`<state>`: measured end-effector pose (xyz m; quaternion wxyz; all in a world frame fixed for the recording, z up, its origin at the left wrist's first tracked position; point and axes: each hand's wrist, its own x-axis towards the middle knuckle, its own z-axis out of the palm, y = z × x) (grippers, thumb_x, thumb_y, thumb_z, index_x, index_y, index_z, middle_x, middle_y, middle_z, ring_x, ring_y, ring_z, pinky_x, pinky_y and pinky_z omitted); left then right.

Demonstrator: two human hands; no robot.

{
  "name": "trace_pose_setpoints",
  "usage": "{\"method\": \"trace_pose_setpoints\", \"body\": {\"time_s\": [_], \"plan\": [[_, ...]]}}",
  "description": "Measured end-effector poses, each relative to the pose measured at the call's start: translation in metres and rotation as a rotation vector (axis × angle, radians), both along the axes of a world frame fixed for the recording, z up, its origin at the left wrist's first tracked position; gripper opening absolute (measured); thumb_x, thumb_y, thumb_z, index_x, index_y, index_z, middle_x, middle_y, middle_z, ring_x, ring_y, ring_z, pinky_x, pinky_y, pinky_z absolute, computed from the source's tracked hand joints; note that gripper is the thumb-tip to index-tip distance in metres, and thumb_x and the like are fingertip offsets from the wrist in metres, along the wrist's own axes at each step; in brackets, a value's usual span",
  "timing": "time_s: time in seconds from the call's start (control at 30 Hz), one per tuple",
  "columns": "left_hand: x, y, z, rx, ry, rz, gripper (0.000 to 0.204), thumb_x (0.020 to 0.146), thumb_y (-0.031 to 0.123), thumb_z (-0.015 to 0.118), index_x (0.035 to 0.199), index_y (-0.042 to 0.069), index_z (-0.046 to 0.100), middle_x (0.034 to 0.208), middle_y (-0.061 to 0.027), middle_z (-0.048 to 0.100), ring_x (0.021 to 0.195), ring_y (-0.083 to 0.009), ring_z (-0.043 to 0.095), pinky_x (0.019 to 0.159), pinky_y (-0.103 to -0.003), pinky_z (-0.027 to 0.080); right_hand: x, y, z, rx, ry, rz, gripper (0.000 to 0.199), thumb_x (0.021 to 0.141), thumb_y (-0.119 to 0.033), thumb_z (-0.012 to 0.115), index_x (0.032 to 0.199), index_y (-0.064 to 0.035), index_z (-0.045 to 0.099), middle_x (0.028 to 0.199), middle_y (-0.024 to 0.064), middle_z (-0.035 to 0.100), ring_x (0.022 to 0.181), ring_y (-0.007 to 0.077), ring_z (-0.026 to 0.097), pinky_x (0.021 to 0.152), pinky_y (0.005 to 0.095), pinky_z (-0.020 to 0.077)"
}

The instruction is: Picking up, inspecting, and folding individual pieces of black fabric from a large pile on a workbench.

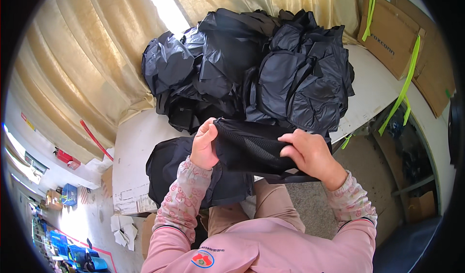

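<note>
A black fabric piece with a mesh panel [254, 149] is stretched between my hands, above the near edge of the table. My left hand [204, 144] is closed on its upper left corner, thumb on top. At the other end, my right hand [310, 156] pinches the cloth beside the mesh, with thumb and forefinger bent together. Below and to the left, another black fabric piece [167, 169] lies at the table's front edge, partly covered by my left arm and the held piece. Its full shape is hidden.
A big heap of black fabric pieces [286, 79] covers the back of the white table [130, 142]. Cardboard sheets [392, 40] with yellow-green straps [404, 86] lean at the right. Gold curtains [87, 55] hang behind. Torn white paper [124, 232] lies on the floor at left.
</note>
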<state>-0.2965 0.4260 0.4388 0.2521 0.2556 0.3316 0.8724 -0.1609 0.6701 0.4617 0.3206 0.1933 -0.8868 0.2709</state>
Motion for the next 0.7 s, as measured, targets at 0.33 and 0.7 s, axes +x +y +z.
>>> {"method": "trace_pose_setpoints", "body": {"time_s": [0.33, 0.7], "plan": [[-0.021, 0.004, -0.075, -0.512, 0.337, 0.185, 0.025, 0.096, 0.013, 0.056, 0.12, 0.003, 0.057, 0.111, -0.004, 0.064, 0.102, -0.0129, 0.06, 0.091, -0.025, 0.045, -0.017, 0.022, 0.024, -0.317, -0.014, -0.16, 0.016, 0.083, -0.012, 0.072, 0.09, -0.0021, 0.062, 0.073, 0.0113, 0.063, 0.064, 0.02, 0.063, 0.06, 0.0283, 0.0464], [0.077, 0.018, -0.185, -0.229, -0.123, -0.541, 0.045, 0.098, 0.026, 0.047, 0.139, 0.007, 0.043, 0.144, -0.0054, 0.043, 0.137, -0.0208, 0.034, 0.115, -0.039, 0.024, -0.026, 0.03, 0.055, -1.081, -0.084, 0.143, 0.012, 0.094, -0.011, 0.062, 0.1, -0.0014, 0.059, 0.086, -0.0041, 0.06, 0.076, 0.0015, 0.053, 0.07, 0.0163, 0.0422]]}}
